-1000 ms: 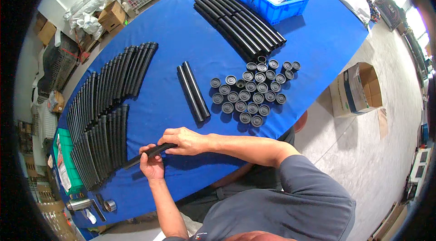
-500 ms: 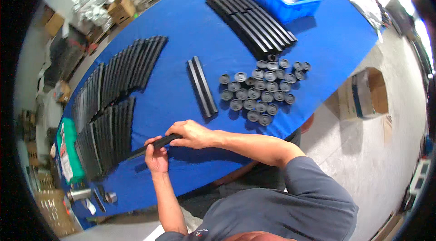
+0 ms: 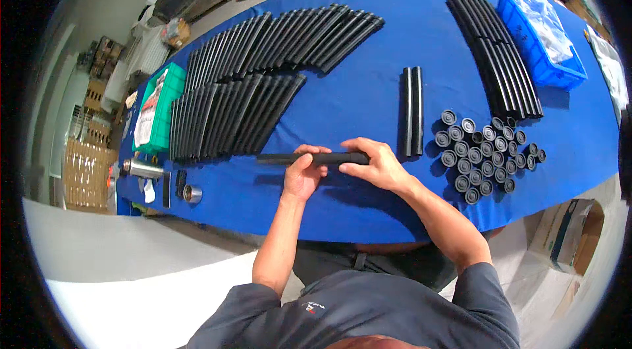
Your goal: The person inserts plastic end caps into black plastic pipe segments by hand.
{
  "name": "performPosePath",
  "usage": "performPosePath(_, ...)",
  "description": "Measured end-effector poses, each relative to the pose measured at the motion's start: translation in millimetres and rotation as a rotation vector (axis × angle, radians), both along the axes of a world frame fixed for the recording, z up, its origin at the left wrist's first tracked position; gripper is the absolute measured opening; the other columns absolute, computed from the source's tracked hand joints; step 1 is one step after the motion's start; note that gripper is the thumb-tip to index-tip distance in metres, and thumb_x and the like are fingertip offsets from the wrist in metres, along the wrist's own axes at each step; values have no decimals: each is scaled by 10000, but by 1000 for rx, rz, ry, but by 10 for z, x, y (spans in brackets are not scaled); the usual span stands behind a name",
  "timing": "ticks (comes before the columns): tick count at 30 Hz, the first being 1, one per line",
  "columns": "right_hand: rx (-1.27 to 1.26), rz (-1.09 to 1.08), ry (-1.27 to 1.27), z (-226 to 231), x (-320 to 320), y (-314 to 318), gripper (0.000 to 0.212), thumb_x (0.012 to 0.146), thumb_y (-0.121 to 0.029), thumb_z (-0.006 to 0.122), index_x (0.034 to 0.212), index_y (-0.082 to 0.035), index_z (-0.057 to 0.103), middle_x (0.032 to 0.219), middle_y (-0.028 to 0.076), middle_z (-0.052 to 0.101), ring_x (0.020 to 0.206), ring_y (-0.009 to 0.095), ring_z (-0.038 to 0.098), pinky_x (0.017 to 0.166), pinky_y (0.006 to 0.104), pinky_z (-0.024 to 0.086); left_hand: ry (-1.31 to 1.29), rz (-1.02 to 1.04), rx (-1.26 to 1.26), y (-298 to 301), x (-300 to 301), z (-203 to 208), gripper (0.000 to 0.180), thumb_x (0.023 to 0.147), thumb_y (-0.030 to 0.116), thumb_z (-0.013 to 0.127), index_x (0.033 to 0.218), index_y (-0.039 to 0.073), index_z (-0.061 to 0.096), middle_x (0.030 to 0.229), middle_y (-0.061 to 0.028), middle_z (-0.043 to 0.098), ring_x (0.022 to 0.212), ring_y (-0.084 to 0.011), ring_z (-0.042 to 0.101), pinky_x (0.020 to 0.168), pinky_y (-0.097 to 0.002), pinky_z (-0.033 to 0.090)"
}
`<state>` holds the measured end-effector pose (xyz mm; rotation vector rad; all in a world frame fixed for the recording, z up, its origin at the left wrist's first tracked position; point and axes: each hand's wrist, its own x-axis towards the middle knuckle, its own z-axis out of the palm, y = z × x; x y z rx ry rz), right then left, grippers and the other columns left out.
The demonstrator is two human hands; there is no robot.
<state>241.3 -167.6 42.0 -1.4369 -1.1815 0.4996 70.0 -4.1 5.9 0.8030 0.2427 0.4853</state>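
Both my hands hold one long black tube (image 3: 334, 158) level above the near part of the blue-covered table. My left hand (image 3: 304, 176) is closed around its middle, while my right hand (image 3: 378, 165) grips its right end; the palm and fingers hide that end. Just beyond my right hand, two black tubes (image 3: 413, 112) lie side by side. To the right of them, several round dark caps (image 3: 487, 169) with ringed tops are grouped on the cloth. Two fanned rows of black tubes (image 3: 230, 115) spread over the left part of the table.
A blue bin (image 3: 559, 74) with clear plastic bags stands at the far right, beside more black tubes (image 3: 497, 59). At the left are a green bin (image 3: 170, 109), a metal flask (image 3: 143, 169) and a metal cup (image 3: 192, 194). An open cardboard box (image 3: 566, 236) sits on the floor, right.
The view has swung left, so the table's things appear farther right. The held tube now looks level rather than slanted. Both hands still grip it.
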Motion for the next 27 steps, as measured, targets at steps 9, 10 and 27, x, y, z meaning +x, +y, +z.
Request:
performPosePath(9,-401,142,192,14,18,-18,419,799,-228,776,1139,-18,649,964,151,643,857,314,650,722,386,519,41,15,-71,-34,66,93,244,852,191,718,1053,68,653,1074,-199,688,697,-211,688,614,-326,591)
performPosePath(10,-403,160,185,34,1,-3,419,799,-228,776,1139,-18,649,964,151,643,857,314,650,722,386,519,71,-12,-72,-34,61,96,247,846,192,724,1051,73,655,1065,-196,692,692,-206,687,613,-319,590)
performPosePath(27,-36,5,-103,14,35,-46,390,828,-190,753,1141,28,670,829,117,684,718,223,655,651,323,508,84,26,-38,-116,139,146,333,906,301,692,1080,19,660,1017,-178,698,701,-195,679,597,-295,563)
